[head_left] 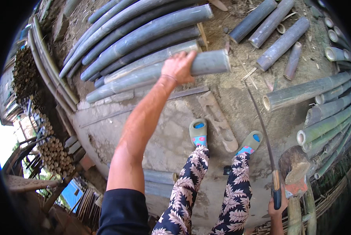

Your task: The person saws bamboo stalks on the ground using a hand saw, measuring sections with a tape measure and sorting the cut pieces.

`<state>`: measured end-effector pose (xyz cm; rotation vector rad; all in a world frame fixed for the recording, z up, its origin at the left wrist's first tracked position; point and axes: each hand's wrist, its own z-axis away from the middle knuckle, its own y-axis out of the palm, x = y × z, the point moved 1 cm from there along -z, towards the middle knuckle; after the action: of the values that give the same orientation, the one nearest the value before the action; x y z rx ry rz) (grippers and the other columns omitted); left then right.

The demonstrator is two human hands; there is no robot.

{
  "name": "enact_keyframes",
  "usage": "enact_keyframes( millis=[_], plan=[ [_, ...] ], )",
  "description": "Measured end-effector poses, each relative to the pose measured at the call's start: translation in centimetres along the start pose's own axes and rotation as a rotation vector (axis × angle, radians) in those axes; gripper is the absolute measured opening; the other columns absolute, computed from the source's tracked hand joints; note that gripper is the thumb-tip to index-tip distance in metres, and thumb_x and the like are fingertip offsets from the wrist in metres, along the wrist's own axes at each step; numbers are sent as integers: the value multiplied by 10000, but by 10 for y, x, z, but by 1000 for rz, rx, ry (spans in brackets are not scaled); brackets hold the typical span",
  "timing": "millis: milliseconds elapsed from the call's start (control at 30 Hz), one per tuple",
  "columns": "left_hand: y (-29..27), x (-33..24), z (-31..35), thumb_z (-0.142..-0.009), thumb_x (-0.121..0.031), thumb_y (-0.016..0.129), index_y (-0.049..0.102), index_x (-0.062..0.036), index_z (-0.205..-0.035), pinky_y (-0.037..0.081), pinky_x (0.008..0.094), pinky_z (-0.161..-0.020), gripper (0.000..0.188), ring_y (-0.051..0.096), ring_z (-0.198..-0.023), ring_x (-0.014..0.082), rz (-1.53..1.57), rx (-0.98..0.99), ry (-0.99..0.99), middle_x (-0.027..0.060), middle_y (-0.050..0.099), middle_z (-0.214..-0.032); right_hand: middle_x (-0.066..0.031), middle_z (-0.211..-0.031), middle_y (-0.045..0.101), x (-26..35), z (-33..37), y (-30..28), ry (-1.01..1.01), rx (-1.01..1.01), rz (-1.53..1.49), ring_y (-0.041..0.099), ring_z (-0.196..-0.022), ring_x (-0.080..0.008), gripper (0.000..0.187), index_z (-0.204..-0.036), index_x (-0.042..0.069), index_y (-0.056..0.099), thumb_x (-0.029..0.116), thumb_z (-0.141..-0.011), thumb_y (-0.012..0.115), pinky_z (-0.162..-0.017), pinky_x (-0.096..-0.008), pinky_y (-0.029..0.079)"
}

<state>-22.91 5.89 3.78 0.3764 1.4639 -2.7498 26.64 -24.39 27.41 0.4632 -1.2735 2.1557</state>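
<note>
Checking out a stout grey-green bamboo pole [210,62], smooth with a pale cut rim, sitting around 11-12 o'clock, right under the left hand. Next down is a long, thin-bladed hand tool [262,122], wood-and-black handle, 2 to 4 o'clock. Left hand [178,67]'s clamped palm-down over the pole, arm stretched up from 7; right hand [278,208]'s well apart at 4, wrapped round the handle's butt.

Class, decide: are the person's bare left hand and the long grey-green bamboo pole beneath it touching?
Touching. The head view shows the left hand clasped over the bamboo pole near its right end.
</note>
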Motion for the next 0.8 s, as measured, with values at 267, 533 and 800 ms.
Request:
enact_keyframes(
  millis=[267, 533, 800],
  plan=[
    [15, 67, -87, -774, -115, 708, 400, -151, -1453, 523, 475, -953, 747, 572, -1174, 374, -357, -345, -72, 166, 497, -1304, -130, -763, 694, 21, 21, 29, 138, -32, 1, 667, -587, -177, 558, -1276, -125, 570, 45, -747, 615, -599, -289, 529],
    [44, 65, -128, -852, -202, 660, 276, -123, -1559, 305, 490, -1189, 809, 290, -1451, 446, -11, -283, -231, 240, 317, -1571, -132, -807, 709, 9, 13, -8, 120, -96, -35, 690, -633, -163, 586, -1266, -109, 582, 25, -700, 654, -646, -282, 552],
    [-17, -341, -105, -793, -492, 778, 444, 35, -1411, 483, 500, -978, 878, 606, -1105, 441, 430, -3, 235, 280, 612, -1228, -122, -860, 720, 1, 78, -103, 363, -105, -124, 712, -657, -182, 586, -1303, -47, 585, 18, -731, 695, -634, -267, 551]
  ],
)
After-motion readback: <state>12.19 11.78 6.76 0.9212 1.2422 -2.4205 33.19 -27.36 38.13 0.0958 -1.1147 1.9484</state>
